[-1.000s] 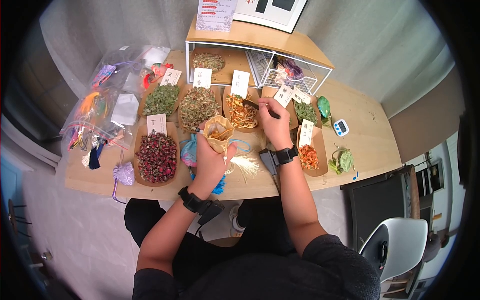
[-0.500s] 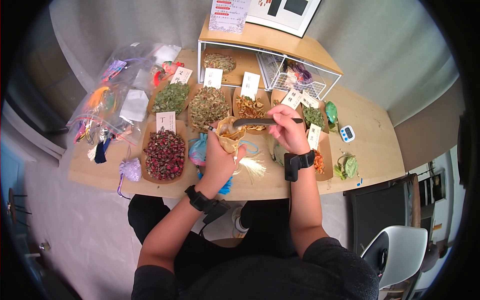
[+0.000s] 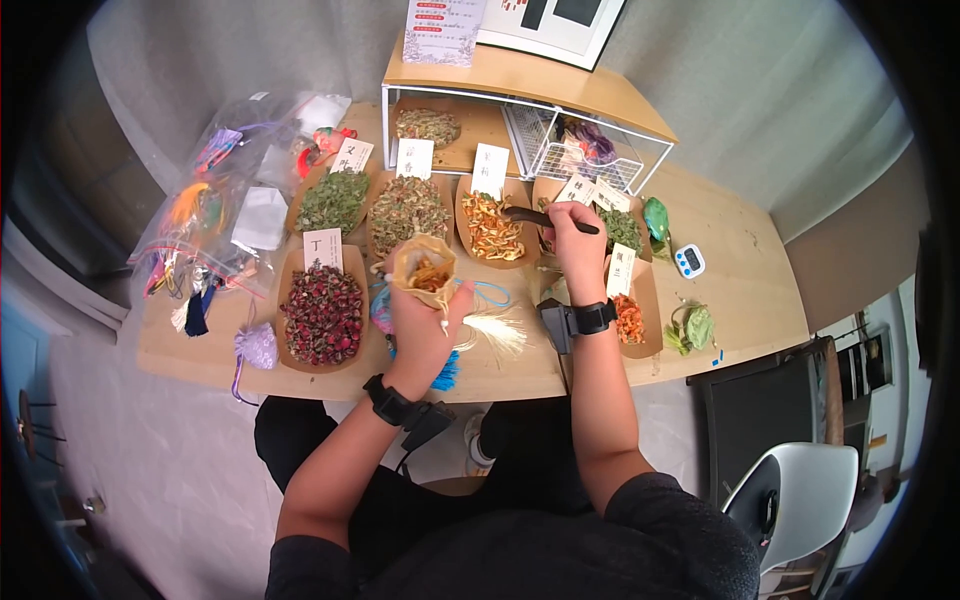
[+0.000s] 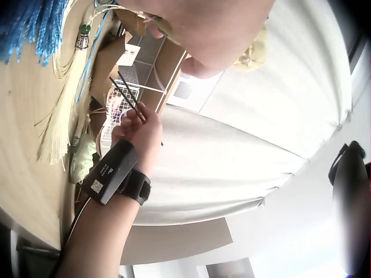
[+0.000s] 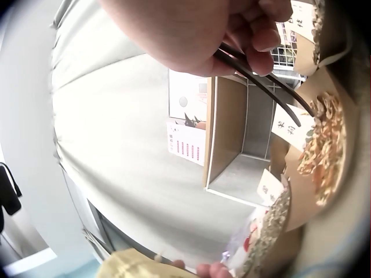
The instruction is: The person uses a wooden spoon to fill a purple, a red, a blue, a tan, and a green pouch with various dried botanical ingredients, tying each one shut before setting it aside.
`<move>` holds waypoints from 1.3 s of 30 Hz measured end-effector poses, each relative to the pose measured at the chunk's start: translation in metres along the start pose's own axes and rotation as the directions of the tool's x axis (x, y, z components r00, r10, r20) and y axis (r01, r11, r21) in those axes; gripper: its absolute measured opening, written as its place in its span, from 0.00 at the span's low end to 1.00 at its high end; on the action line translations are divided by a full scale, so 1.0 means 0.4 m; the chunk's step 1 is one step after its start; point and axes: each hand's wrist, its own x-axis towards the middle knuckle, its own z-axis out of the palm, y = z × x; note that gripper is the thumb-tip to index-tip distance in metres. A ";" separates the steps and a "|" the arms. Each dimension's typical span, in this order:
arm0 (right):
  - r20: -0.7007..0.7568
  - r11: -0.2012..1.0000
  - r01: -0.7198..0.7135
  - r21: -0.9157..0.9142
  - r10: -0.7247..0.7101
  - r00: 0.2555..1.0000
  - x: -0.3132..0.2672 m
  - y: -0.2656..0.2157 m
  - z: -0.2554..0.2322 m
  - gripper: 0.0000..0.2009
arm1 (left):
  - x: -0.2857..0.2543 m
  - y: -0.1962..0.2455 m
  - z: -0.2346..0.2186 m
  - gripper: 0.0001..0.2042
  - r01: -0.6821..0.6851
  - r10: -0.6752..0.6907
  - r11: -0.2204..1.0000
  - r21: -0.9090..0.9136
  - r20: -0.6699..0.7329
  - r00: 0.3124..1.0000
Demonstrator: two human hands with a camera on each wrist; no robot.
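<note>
Here the left hand had its fingers curled round the cream pouch, mouth upward, near the middle of the table, with yellow-brown dried pieces showing inside. Over to the right, and a little farther off, the right hand gripped the dark tweezers between thumb and fingers, and there were the tips, parted, pointing left at the far edge of the tray of orange-yellow dried strips. The right wrist view showed one tip right by the strips and the other in front of the white card; whether either touched, the pictures could not settle.

What a spread around them! Dark red buds filled a tray at the near left, green leaves lay behind those, and a pale mixed heap sat just left of the strips. Orange pieces lay on the near right, with the white-and-blue timer beyond them to the right. Just right of the left hand came the cream tassel, the blue tassel nearer the table edge. The lilac pouch rested at the near left, clear plastic bags behind it, and the wooden shelf stood at the far side.
</note>
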 end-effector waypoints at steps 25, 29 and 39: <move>0.130 0.958 0.221 -0.183 -0.199 0.971 -0.039 0.010 0.053 0.09 | -0.004 0.003 0.001 0.31 0.009 -0.009 0.998 0.069 0.005 1.000; 0.115 0.944 0.217 -0.248 -0.194 0.974 -0.045 0.017 0.063 0.09 | -0.005 0.003 0.001 0.31 0.024 -0.025 0.999 0.049 0.011 1.000; 0.172 0.951 0.270 -0.149 -0.244 0.954 -0.057 0.020 0.082 0.08 | -0.004 0.004 0.003 0.32 0.004 -0.005 0.998 0.056 0.008 1.000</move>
